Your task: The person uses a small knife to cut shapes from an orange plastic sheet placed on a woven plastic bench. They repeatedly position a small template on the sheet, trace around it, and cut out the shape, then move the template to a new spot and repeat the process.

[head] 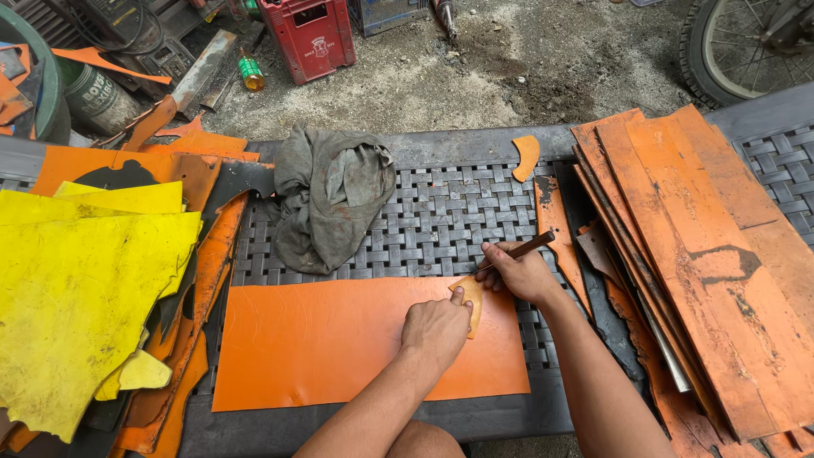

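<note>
Outdoors, on gritty bare ground strewn with scrap, a red crate [309, 36] and a wheel [736, 44], a dark woven-pattern worktop [441, 216] is being used as a cutting surface. An orange sheet [339, 343] is lying flat along the near edge of the worktop, towards its middle. A small tan curved template [474, 307] is being pressed onto the sheet's far right corner by the left hand [437, 326], fingers curled down and thumb laid against the template. The right hand [517, 273] is closed around a thin dark-handled marking tool [524, 248], whose tip is being held at the template's upper edge.

The sheet is judged to be light, thin and flexible, with a smooth, faintly glossy face that is likely slippery; it is best held flat under a palm or lifted by an edge. The template appears stiff and small, so it is best pinned from above.

A crumpled grey rag [331, 199] is lying at the far middle. Worn orange strips [695, 246] are stacked along the right edge, and yellow sheets [76, 297] are piled at the left edge.
</note>
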